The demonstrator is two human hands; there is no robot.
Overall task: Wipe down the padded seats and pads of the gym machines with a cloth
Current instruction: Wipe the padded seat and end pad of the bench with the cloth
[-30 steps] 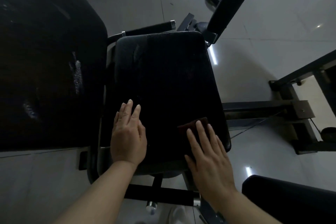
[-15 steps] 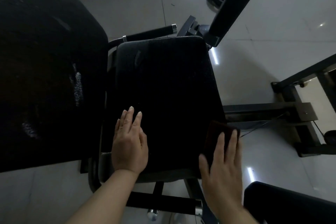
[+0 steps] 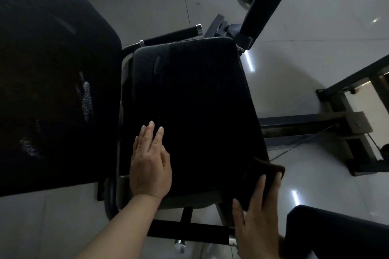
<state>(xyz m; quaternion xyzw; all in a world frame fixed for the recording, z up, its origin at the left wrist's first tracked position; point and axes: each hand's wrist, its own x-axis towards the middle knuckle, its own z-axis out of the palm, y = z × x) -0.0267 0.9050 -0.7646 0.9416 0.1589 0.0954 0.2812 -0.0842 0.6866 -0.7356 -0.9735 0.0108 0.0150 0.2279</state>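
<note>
while the padded seat (image 3: 185,99) fills mid-frame, its long axis runs 6 to 12 o'clock, away from the person. back pad (image 3: 48,69) stands at 9 o'clock, just beside the seat. left hand (image 3: 150,166) lies flat on the seat's near-left part, fingers straight, grasping nothing. right hand (image 3: 257,216) presses the dark cloth (image 3: 263,176) with straight fingers over the seat's near-right edge at 4 o'clock. judgement: right hand is nearer unwiped side edge; far end lies toward 12. no containers visible.

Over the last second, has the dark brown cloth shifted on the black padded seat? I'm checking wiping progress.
Yes. The dark brown cloth, under the right hand, slid right to the black padded seat's near right corner, now overhanging its edge.
</note>
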